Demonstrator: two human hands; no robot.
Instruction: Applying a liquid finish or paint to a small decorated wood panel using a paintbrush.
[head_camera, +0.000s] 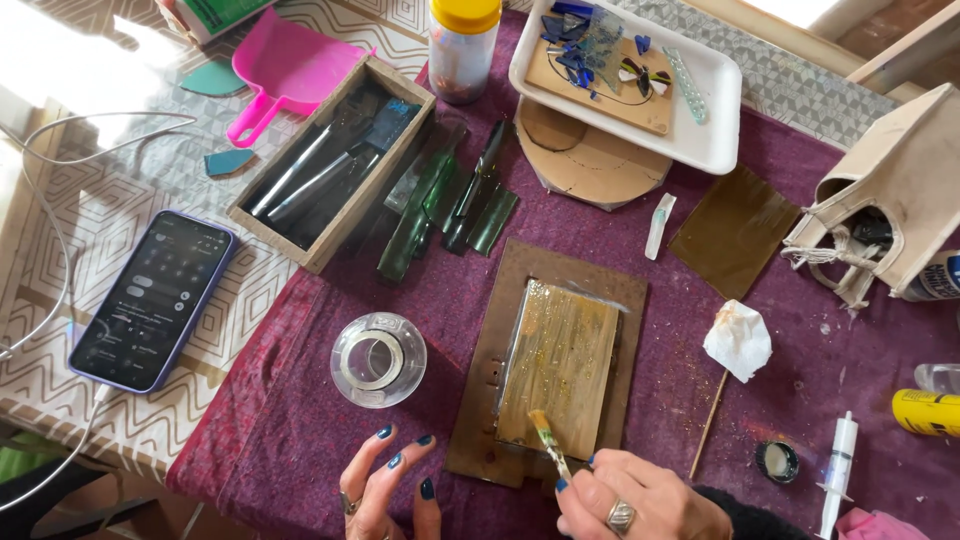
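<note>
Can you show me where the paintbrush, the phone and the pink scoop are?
paintbrush (547, 437): head view, on its bristle end.
phone (153, 298): head view, middle of its screen.
pink scoop (290, 60): head view, on its pan.

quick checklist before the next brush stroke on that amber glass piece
1. Brush gripped in right hand: ok.
2. Bristle tip resting on amber glass panel: ok.
3. Panel lying flat on brown board: ok.
4. Left hand off the panel, fingers spread on purple cloth: ok.
5. Clear jar standing apart from the board: ok.
6. Coating still wet: cannot tell.
</note>
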